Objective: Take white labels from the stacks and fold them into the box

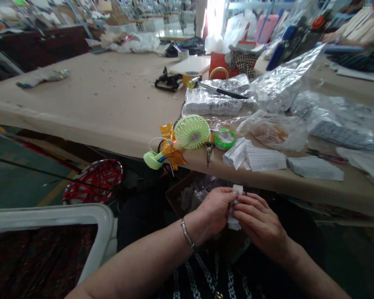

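the left grip (216,209) and right grip (260,222) pinch white strips (234,225) near the worktop (106,108) edge; paper stacks (264,159) crowd that edge.

Strips (234,223) at bottom centre look like thin matt paper, same with the slip stacks (265,159) right of centre. Little fan (191,132) in the middle is smooth plastic, kinda satiny. Bag (286,83) at upper right is crinkly plastic, super glossy. Tabletop (81,106) at left looks smooth and dull, bracelet (186,234) at bottom centre's shiny metal.
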A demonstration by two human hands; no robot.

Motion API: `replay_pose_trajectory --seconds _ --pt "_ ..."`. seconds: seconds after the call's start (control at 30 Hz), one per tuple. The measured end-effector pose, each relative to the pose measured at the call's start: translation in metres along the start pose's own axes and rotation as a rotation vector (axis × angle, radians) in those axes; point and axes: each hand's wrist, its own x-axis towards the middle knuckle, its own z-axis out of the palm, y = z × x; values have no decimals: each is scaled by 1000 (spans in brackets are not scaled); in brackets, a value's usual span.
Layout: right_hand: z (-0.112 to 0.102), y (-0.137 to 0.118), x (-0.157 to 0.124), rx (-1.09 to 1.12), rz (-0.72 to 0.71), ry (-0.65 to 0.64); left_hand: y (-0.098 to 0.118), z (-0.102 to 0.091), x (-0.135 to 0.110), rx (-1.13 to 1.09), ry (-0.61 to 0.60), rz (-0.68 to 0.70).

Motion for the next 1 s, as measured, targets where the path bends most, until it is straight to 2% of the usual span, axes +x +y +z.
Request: replay_pose_trajectory --seconds 0.07,0.1,0.2,0.27,0.37,0.47,0.6,0.73,0.8,0.9,1.0 --pt "-1 0 -2 66 73 44 1 1 -2 20 32 -7" --pt "-2 1 -3 107 156 92 2 1 -3 38 42 -25" --pt "-4 6 0 276 566 212 3 2 -6 132 44 -95" --pt "-3 11 6 467 828 175 2 3 -8 186 25 -103" --pt "1 16 14 774 1014 88 0 2 -10 207 -22 -78" --pt "8 15 19 965 1082 162 0 -1 -12 179 -85 -92" --pt "17 7 19 1111 1152 277 2 -9 -13 160 -145 -159" --pt "24 -1 17 1168 1186 264 2 -17 -13 195 -143 -214" --pt "24 -1 14 1086 1147 238 2 -19 -13 210 -136 -215" --pt "19 0 10 796 1028 224 4 -20 -14 210 -145 -202" --pt "12 1 8 515 864 142 5 -20 -16 181 -146 -195"
